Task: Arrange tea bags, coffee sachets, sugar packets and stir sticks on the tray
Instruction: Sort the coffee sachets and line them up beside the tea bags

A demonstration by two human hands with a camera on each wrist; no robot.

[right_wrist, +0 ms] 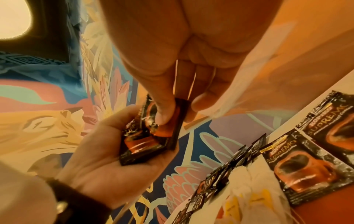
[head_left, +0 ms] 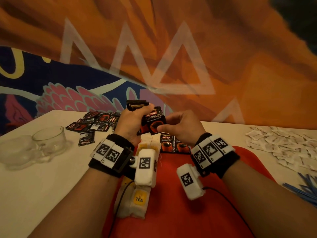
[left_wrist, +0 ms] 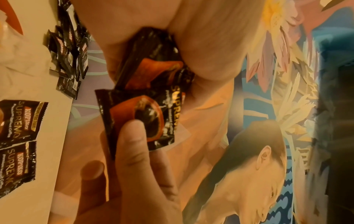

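The left hand (head_left: 133, 120) is curled round a small stack of black coffee sachets (head_left: 137, 105), held in the air above the far end of the red tray (head_left: 197, 212). The right hand (head_left: 181, 125) pinches the front sachet (head_left: 154, 123) of that stack by its lower edge, thumb on its printed face, as the right wrist view shows. On the far end of the tray two more coffee sachets (head_left: 175, 143) lie flat side by side, and to their left tea bags (head_left: 139, 200) lie in a row along the tray's left side. On the desk (head_left: 42, 194) beyond the tray's far left corner lies a loose heap of sachets (head_left: 92, 123); two glass cups (head_left: 34, 148) stand left of the tray. Right of the tray are white sugar packets (head_left: 283, 143) and, nearer, blue stir sticks (head_left: 305, 186).
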